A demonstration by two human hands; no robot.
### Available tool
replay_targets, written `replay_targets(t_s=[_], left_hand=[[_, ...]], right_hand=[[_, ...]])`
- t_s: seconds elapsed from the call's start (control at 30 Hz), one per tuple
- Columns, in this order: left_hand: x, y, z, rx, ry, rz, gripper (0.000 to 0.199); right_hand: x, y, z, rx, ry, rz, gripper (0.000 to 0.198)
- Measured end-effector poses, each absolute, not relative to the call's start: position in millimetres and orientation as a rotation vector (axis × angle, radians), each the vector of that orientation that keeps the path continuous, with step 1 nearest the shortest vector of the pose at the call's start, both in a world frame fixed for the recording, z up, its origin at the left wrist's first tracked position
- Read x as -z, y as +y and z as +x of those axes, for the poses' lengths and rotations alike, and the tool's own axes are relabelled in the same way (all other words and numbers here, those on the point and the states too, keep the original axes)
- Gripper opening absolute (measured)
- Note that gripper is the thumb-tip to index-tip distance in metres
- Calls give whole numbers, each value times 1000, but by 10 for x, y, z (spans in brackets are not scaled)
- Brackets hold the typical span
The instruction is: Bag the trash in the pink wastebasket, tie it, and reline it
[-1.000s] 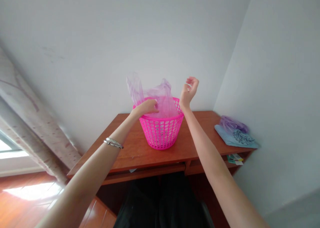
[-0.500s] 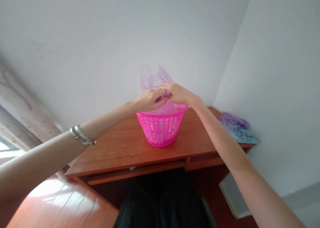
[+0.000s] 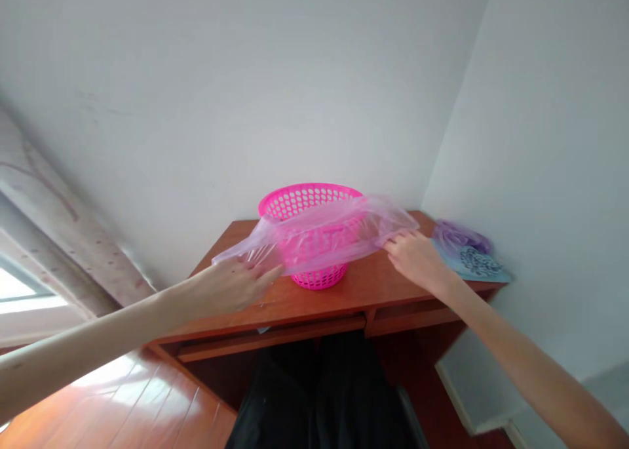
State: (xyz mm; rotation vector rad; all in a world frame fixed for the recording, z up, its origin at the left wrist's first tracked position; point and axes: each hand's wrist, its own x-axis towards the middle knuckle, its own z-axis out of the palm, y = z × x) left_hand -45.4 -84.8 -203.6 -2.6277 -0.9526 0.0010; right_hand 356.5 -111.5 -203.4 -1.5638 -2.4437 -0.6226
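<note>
- The thin purple plastic bag (image 3: 319,236) is stretched out flat in the air between both hands, spanning from about 9 o'clock to 3 o'clock in front of the pink basket (image 3: 310,203) and hiding the basket's middle band.
- The left hand (image 3: 230,285) grips the bag's left end at roughly 8 o'clock of the basket; its fingers are curled and pressed together around the film, with the thumb side partly veiled by the plastic.
- The right hand (image 3: 415,259) holds the bag's right end at about 3 o'clock; the fingertips are bunched on the edge, but whether it is a pinch or a fuller grasp cannot be told.
- The basket stands upright on the wooden desk (image 3: 373,285), near the back wall at 12 o'clock, its rim open and its base showing under the bag.
- Open desk surface lies at 5 o'clock and 7 o'clock of the basket, up to the front edge; a drawer slot (image 3: 275,337) runs just under that edge.
- At 3 o'clock, close to the side wall, a light blue cloth (image 3: 472,265) carries a crumpled purple bundle (image 3: 462,236); its printed pattern is too small to read.
- The desk's left corner is covered by the left forearm, and both arms are cut off by the frame's lower edge.
- A curtain (image 3: 49,219) hangs at 9 o'clock, beside a bright window strip.
</note>
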Motion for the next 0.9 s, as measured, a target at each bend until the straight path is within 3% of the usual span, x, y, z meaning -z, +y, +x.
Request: replay_targets(t_s=[0.17, 0.3, 0.37, 0.47, 0.57, 0.73, 0.9], left_hand=[[2172, -655, -705, 180, -1141, -2499, 40], [1950, -706, -678, 309, -1471, -2069, 36], [1772, -729, -592, 324, -1547, -1945, 44], [1476, -651, -438, 361, -1615, -1942, 67], [1239, -451, -324, 330, -1693, -1958, 76], [1195, 30, -342, 389, -1750, -1998, 61], [1308, 627, -457, 676, -1965, -2306, 71]], right_hand=[[2286, -1053, 3734, 98, -2407, -1858, 24], [2032, -1242, 3643, -583, -2258, -1402, 20], [1903, -1321, 3507, -1051, -2132, -1095, 29], [1804, -1297, 3294, -1495, -1931, -855, 63], [1791, -1101, 3199, -1373, -1900, -1028, 79], [1881, -646, 3364, -716, -1825, -1408, 54], [1911, -92, 3546, -288, -1757, -1491, 54]])
